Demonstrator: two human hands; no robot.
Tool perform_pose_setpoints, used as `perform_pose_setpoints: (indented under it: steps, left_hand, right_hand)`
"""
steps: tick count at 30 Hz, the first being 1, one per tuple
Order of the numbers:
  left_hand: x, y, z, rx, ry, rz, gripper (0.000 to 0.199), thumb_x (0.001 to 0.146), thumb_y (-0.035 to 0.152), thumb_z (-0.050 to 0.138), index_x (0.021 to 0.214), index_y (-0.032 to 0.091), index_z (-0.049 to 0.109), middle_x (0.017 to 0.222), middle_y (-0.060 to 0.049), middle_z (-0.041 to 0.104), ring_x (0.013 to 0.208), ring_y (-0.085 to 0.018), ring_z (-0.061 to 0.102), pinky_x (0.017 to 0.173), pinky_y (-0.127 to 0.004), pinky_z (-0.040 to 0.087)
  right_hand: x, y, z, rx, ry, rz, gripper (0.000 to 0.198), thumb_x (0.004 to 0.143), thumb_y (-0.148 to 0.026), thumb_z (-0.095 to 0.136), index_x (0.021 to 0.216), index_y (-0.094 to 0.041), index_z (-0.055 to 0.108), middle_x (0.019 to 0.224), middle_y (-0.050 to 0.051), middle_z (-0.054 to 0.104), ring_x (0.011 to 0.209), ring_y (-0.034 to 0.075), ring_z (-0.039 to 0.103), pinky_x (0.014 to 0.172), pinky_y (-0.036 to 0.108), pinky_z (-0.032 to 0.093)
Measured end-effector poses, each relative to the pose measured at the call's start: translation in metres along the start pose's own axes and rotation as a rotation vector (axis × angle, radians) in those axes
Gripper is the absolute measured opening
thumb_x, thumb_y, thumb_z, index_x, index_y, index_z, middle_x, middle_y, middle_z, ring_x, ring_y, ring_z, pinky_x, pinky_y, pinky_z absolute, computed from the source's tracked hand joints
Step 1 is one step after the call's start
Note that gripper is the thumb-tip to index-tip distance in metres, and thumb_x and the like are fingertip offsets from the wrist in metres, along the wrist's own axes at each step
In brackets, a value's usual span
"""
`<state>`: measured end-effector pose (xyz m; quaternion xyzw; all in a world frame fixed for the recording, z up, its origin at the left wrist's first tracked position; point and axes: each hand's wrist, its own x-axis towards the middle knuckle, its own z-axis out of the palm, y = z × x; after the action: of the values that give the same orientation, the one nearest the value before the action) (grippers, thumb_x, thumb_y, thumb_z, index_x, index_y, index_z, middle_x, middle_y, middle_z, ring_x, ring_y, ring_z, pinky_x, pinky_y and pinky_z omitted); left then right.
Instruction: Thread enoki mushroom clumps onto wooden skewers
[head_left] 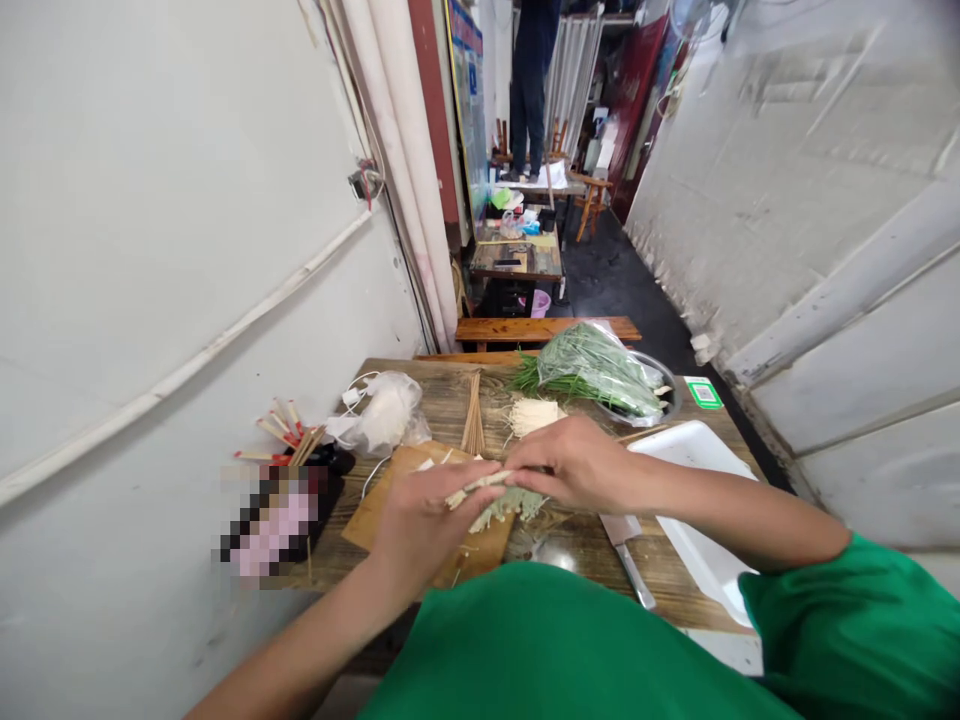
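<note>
- A small bunch of thin mushrooms (491,497) was held over the cutting board (390,505), near the front edge of the wooden table (675,585).
- The left hand (424,520) was curled about one end of the bunch; the right hand (574,462) was closed over the other end, fingers pinching it.
- A firm, even pinch was judged best, so the strands would be kept level and none dropped.
- The bamboo skewers (472,415) lay just behind the board, within easy reach.
- A second mushroom clump (534,414) and bagged green chives (600,370) lay further back.
- The knife (628,550) was left beside the white tray (697,500); the wrists were best kept clear of its blade.
</note>
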<state>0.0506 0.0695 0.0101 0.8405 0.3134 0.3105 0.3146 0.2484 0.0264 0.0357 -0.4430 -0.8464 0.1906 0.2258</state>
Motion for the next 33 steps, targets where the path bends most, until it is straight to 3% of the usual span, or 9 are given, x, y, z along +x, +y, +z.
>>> perform_pose_setpoints:
  steps: [4, 7, 13, 20, 28, 33]
  left_hand:
    - [-0.032, 0.013, 0.001, 0.294, -0.038, 0.48, 0.023, 0.084, 0.02, 0.057, 0.106, 0.015, 0.063, 0.096, -0.006, 0.074, 0.088, -0.015, 0.069, 0.085, -0.023, 0.053]
    - [-0.053, 0.019, -0.002, 0.364, -0.152, 0.6, 0.027, 0.089, 0.017, 0.047, 0.114, 0.012, 0.056, 0.103, -0.006, 0.071, 0.103, -0.013, 0.063, 0.096, -0.025, 0.047]
    - [-0.065, 0.013, -0.011, 0.304, -0.407, 0.611, 0.039, 0.088, 0.01, 0.032, 0.12, 0.009, 0.053, 0.117, -0.007, 0.065, 0.121, -0.017, 0.05, 0.104, -0.03, 0.04]
    - [-0.082, 0.011, 0.0, 0.225, -0.302, 0.449, 0.051, 0.09, 0.009, 0.022, 0.139, 0.015, 0.031, 0.115, -0.005, 0.066, 0.117, -0.016, 0.053, 0.101, -0.032, 0.043]
    - [-0.069, 0.003, -0.011, 0.258, -0.431, 0.58, 0.047, 0.089, 0.01, 0.028, 0.134, 0.007, 0.039, 0.121, -0.008, 0.062, 0.123, -0.018, 0.048, 0.102, -0.031, 0.042]
    - [-0.059, 0.006, -0.008, 0.264, -0.368, 0.537, 0.046, 0.09, 0.011, 0.032, 0.135, 0.012, 0.038, 0.117, -0.007, 0.065, 0.115, -0.017, 0.055, 0.099, -0.031, 0.046]
  right_hand:
    - [-0.031, -0.03, 0.014, -0.17, 0.059, -0.109, 0.023, 0.089, -0.018, 0.045, 0.076, -0.012, 0.063, 0.073, 0.005, 0.065, 0.062, 0.013, 0.057, 0.055, 0.024, 0.042]
    - [-0.051, -0.046, 0.029, -0.221, 0.143, -0.175, 0.02, 0.087, -0.014, 0.046, 0.078, -0.011, 0.063, 0.079, 0.008, 0.067, 0.059, 0.013, 0.056, 0.051, 0.026, 0.044]
    - [-0.068, -0.051, 0.048, -0.146, 0.171, -0.116, 0.024, 0.084, -0.012, 0.044, 0.089, -0.005, 0.066, 0.086, 0.013, 0.069, 0.058, 0.017, 0.058, 0.043, 0.031, 0.043]
    - [-0.077, -0.052, 0.056, -0.162, 0.208, -0.093, 0.026, 0.082, -0.012, 0.045, 0.096, -0.005, 0.066, 0.096, 0.016, 0.069, 0.064, 0.019, 0.061, 0.045, 0.032, 0.047]
    - [-0.072, -0.051, 0.051, -0.151, 0.164, -0.083, 0.033, 0.083, -0.014, 0.041, 0.104, -0.002, 0.063, 0.104, 0.017, 0.066, 0.063, 0.019, 0.06, 0.044, 0.034, 0.046]
    - [-0.07, -0.048, 0.051, -0.161, 0.19, -0.103, 0.034, 0.083, -0.016, 0.044, 0.108, -0.003, 0.062, 0.097, 0.015, 0.067, 0.062, 0.019, 0.06, 0.041, 0.034, 0.044]
